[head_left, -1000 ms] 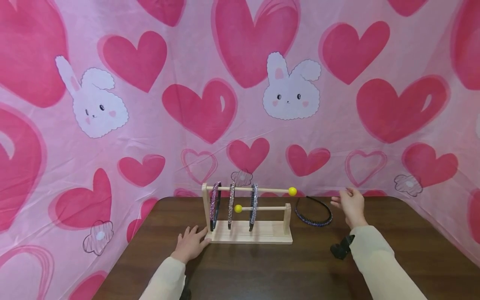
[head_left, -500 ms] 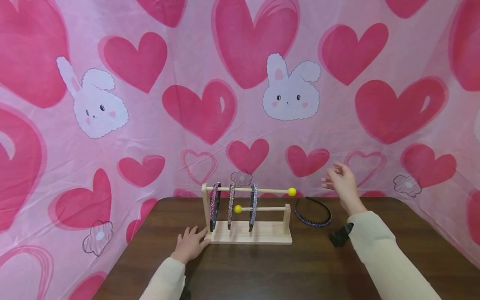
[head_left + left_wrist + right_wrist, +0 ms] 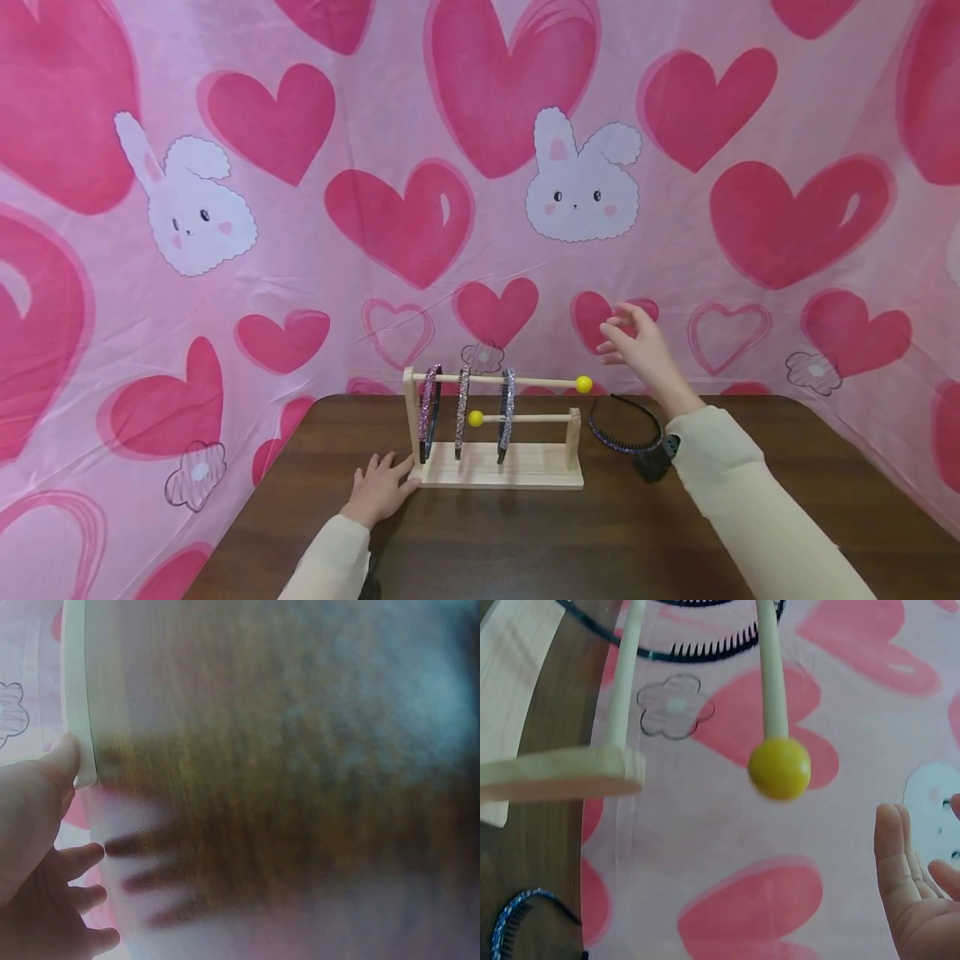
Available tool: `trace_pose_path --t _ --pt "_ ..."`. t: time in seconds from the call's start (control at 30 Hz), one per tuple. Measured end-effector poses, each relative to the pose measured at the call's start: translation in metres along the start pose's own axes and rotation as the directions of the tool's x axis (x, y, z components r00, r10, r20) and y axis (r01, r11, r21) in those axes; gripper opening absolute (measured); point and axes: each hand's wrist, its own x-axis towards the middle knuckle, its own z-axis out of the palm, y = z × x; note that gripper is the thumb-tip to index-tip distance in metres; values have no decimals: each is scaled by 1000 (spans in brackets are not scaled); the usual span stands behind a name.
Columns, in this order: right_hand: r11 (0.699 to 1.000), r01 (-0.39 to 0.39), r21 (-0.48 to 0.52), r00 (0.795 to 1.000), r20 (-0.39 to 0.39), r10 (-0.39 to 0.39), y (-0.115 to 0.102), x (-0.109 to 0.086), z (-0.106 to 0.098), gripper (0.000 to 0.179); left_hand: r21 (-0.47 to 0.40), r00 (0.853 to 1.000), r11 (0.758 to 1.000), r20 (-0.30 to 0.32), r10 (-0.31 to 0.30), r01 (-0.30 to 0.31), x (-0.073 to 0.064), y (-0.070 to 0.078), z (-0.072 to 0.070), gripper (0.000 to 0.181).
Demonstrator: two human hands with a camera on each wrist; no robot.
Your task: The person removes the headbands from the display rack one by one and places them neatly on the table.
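My left hand (image 3: 378,490) rests on the table with fingers spread, its thumb at the left end of the wooden rack's base (image 3: 543,477). Three glittery toothed headbands hang from the rack's upper rod: a pink-purple headband (image 3: 427,408), a silvery headband (image 3: 462,417) and a pale lilac headband (image 3: 507,412). Raised in the air, my right hand (image 3: 639,343) holds nothing, its fingers loosely bent. It is above and to the right of the yellow ball (image 3: 583,384) that tips the upper rod. A blue-purple headband (image 3: 636,448) lies on the table below it.
A shorter lower rod (image 3: 528,417) ends in another yellow ball (image 3: 476,418) and is carried by a short post (image 3: 573,440). Behind the brown table (image 3: 480,542) hangs a pink cloth (image 3: 495,250) printed with hearts and rabbits.
My right hand has risen from beside the headband on the table and moved left, toward the ball end of the upper rod. The left hand, rack and headbands have stayed put.
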Motion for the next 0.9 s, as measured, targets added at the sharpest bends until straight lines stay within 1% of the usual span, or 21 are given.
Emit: trace_pose_path --t 0.2,0.27,0.4,0.57,0.73,0.9 --pt "1000 1 -17 999 54 0 -10 3 19 58 0 1000 1000 2 -8 8 -1 1 -1 50" --pt "1000 10 -28 997 76 -8 -11 4 24 56 2 1000 1000 3 -9 9 -1 0 -1 50" --pt "996 43 -80 992 125 -33 -11 3 33 56 -1 1000 1000 3 -10 10 -1 -1 1 50" --pt "994 62 -85 984 170 -47 -10 4 45 55 -12 1000 1000 7 -22 22 -1 -2 1 50" --pt "995 47 -87 975 219 -27 -9 1 57 57 -4 1000 1000 0 -15 15 -1 -2 1 50" --pt "997 17 -80 958 285 6 -7 -2 68 58 -7 1000 1000 0 -14 14 0 -2 2 51"
